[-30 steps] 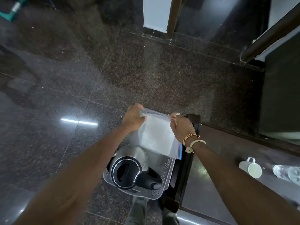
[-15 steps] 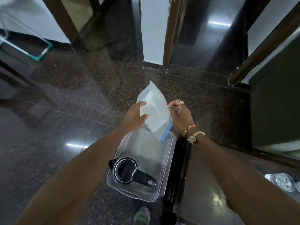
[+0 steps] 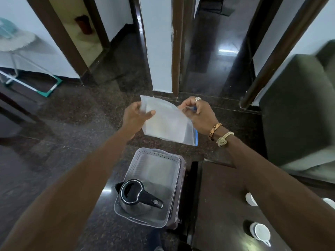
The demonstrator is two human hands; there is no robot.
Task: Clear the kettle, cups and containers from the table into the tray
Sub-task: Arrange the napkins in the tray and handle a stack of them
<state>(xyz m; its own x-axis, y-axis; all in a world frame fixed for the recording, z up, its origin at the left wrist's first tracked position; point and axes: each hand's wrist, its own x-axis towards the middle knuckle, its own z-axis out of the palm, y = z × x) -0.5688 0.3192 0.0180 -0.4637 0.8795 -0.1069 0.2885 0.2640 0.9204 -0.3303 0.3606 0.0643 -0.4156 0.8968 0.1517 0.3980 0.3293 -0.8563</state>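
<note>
A clear perforated plastic tray (image 3: 174, 161) sits low in the middle, beside the dark table (image 3: 221, 205). A steel kettle with a black lid and handle (image 3: 135, 195) stands in the tray's near end. High above the tray I hold a translucent zip bag with a blue edge (image 3: 168, 124). My left hand (image 3: 135, 116) grips its left side, thumb on the front. My right hand (image 3: 196, 111) pinches its upper right corner. White cups stand on the table at the right: one (image 3: 261, 232) near the front, another (image 3: 251, 199) partly hidden behind my right forearm.
A dark green sofa (image 3: 297, 109) stands at the right behind the table. White pillars and dark door frames (image 3: 159, 46) rise ahead. A white metal stand with teal feet (image 3: 30, 77) is at the far left. Polished dark granite floor (image 3: 63, 124) lies all around.
Both hands have lifted the bag from the tray's far end up and away from it, turning it to face me. The view has tilted up, showing more room and table.
</note>
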